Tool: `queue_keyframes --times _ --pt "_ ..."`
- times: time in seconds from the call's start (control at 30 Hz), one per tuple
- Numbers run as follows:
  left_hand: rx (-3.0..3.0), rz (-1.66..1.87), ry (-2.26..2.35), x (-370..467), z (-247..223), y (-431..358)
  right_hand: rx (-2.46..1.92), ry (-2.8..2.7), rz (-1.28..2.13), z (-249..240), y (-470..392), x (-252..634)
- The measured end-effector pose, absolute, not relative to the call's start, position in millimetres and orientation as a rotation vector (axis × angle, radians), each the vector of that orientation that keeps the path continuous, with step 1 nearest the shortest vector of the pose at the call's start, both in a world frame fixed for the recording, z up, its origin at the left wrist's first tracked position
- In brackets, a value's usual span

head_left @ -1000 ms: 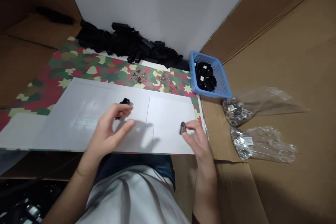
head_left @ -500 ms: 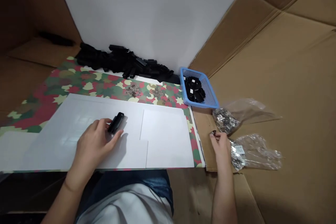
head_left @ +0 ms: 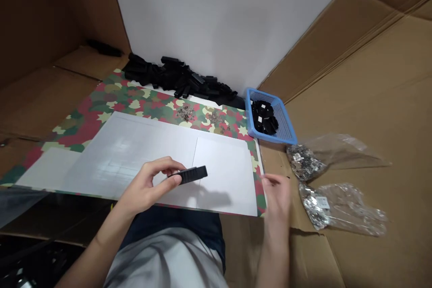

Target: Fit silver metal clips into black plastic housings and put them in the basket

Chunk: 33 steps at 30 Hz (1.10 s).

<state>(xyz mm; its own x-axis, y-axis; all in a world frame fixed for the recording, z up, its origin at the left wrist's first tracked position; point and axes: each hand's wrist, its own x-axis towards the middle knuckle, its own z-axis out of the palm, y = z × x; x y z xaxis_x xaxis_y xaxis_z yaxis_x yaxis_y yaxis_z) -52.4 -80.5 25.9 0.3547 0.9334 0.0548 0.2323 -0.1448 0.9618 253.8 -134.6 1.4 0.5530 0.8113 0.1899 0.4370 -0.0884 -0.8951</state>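
Note:
Between the thumb and fingers of my left hand (head_left: 151, 184) is a ridged black plastic part (head_left: 194, 174), raised over the white board (head_left: 222, 162) and pointing to the right. My right hand (head_left: 277, 189) is blurred at the board's right edge, its fingers drawn together; what they hold, if anything, is too small to make out. To the right of that hand lie two clear bags of small metal pieces, an upper bag (head_left: 305, 162) and a lower bag (head_left: 317, 209).
A blue basket (head_left: 290, 131) of black parts stands at the back right. Many black parts (head_left: 168, 76) are heaped along the wall. Small metal bits (head_left: 185, 113) lie on the patterned cloth (head_left: 145, 99). Cardboard (head_left: 364, 99) rises at the right.
My left hand has moved right and turned the black part from upright to nearly level. My right hand has drawn away from the bags toward the board. The view has shifted slightly.

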Motion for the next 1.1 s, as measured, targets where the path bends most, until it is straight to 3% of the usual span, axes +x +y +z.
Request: queue_keyframes --times 0.1,0.17,0.5,0.73,1.1 --pt "1.681 0.806 0.954 -41.0 38.0 -81.9 -1.431 -1.406 1.057 20.1 -123.9 207.7" --pt "1.724 0.794 0.912 -35.5 43.8 -84.8 -1.282 -1.564 1.27 30.4 -117.7 188.9" --pt "1.97 1.052 0.899 -37.2 43.8 -112.1 -1.113 -1.335 1.356 29.4 -125.0 175.6" --pt "2.055 0.877 0.642 -39.2 49.4 -106.8 -1.001 -1.952 1.735 52.4 -101.6 193.1" --pt "1.932 0.935 0.6 -44.5 44.8 -110.7 -0.933 -1.815 1.617 50.7 -109.8 179.4"
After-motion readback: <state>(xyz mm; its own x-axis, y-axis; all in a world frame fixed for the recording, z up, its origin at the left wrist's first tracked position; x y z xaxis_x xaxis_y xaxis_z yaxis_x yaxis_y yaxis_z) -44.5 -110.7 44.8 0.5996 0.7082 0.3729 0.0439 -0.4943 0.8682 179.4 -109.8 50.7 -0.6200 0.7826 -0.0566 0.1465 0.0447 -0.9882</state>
